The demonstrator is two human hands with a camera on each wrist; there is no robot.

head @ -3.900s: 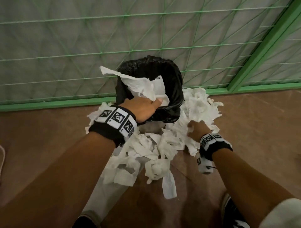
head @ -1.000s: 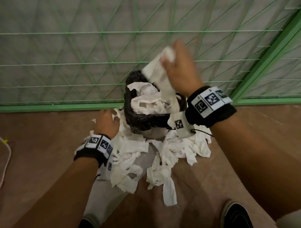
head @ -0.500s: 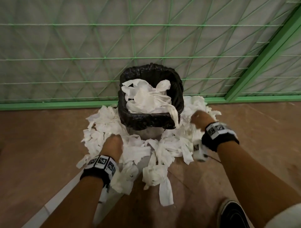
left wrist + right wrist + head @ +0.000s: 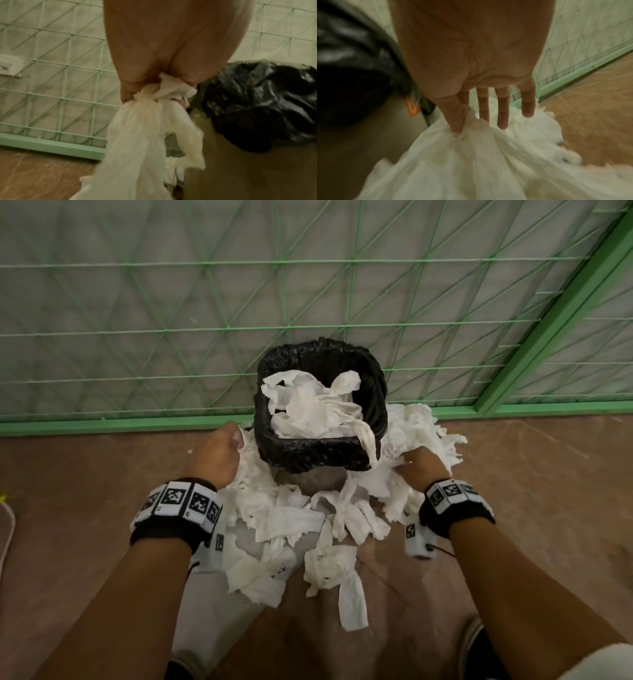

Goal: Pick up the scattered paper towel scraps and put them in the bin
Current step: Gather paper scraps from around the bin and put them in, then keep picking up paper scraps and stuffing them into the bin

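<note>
The bin, lined with a black bag, stands against the fence, heaped with white paper towel. Torn paper towel scraps ring its base on the floor. My left hand is raised beside the bin's left side. In the left wrist view this left hand grips a hanging bunch of scraps next to the bin's liner. My right hand is down on the pile right of the bin. There the right hand pinches scraps at the thumb, the other fingers straight.
A green wire mesh fence with a green base rail runs right behind the bin. The floor is brown with a pale strip under the front scraps. A shoe sits at bottom right, a white cord at the left edge.
My right hand came down from over the bin onto the right-hand pile. My left hand rose from the front-left pile to the bin's left side, carrying scraps.
</note>
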